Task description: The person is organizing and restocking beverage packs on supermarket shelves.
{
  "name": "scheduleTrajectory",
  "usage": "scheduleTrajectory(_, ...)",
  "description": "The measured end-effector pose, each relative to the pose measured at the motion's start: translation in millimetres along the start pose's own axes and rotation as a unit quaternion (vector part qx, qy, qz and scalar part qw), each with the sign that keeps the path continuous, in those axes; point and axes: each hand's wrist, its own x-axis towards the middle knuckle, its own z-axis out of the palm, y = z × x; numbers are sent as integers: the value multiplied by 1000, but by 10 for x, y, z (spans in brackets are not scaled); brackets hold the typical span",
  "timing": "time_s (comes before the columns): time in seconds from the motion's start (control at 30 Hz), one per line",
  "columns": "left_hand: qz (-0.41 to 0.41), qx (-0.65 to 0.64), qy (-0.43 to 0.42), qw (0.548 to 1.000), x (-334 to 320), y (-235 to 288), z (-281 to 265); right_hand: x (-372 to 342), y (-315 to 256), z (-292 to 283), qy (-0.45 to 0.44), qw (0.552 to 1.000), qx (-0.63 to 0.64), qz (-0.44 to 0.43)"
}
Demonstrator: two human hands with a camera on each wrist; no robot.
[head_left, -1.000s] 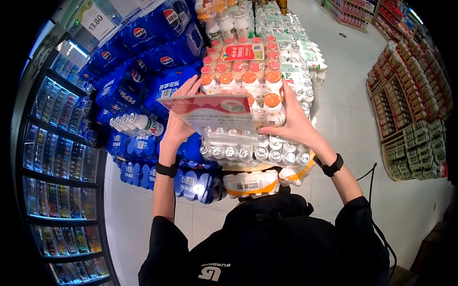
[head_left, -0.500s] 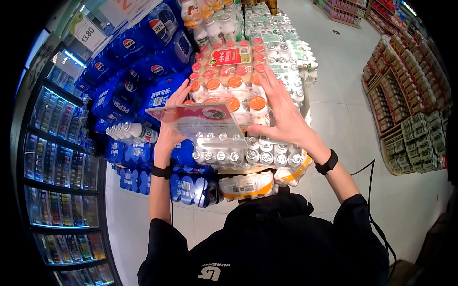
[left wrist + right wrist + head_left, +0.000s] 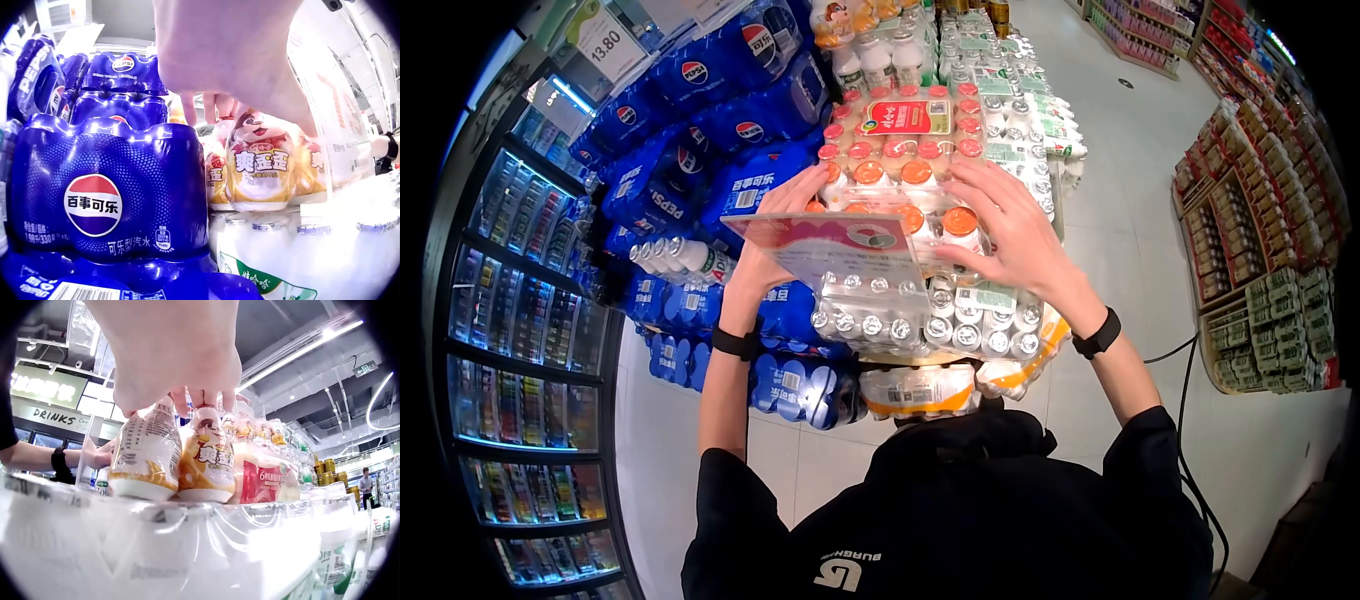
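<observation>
A plastic-wrapped pack of white bottles with orange caps (image 3: 960,222) lies on top of silver-topped white bottles (image 3: 966,338). My right hand (image 3: 1030,245) grips its right side, fingers over the rear caps and thumb at the near side. My left hand (image 3: 762,262) holds the left side, partly behind a clear upright sign (image 3: 825,245). In the left wrist view, fingers and thumb of the left hand (image 3: 231,56) stand around a yellow-labelled bottle (image 3: 259,165). In the right wrist view, the right hand (image 3: 169,350) reaches down over two bottles (image 3: 208,456).
Blue Pepsi packs (image 3: 655,195) are stacked at the left, with small white bottles (image 3: 685,258) on them. Red-capped bottles (image 3: 905,118) stand behind the pack. Lit fridges (image 3: 525,340) line the far left; another stacked display (image 3: 1250,240) stands across the aisle at the right.
My right hand has shifted from beside the pack to over its right rear caps. The left hand stays at the left side. The head view swung and came back.
</observation>
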Motion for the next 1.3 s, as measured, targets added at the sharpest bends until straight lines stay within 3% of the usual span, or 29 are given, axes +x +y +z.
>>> scheduleTrajectory(0.3,-48,-44,6,998,-37,-91,109,-38,42,-27,11,1000,-21,-10)
scheduleTrajectory(0.5,-60,-76,20,995,-21,-111,141,205,68,-151,-47,993,103,23)
scheduleTrajectory(0.6,-55,-76,25,995,-35,-130,136,348,29,-66,-65,990,124,-2)
scheduleTrajectory(0.9,-58,-80,32,995,-40,-145,151,402,7,62,-114,992,45,-26)
scheduleTrajectory(1.0,-45,-80,23,996,-65,-202,168,547,-8,-105,-167,979,115,21)
scheduleTrajectory(1.2,-56,-128,14,990,-57,-189,144,831,16,170,-211,973,93,-28)
scheduleTrajectory(1.3,-53,-132,26,990,-53,-172,142,904,-3,268,-229,964,138,-7)
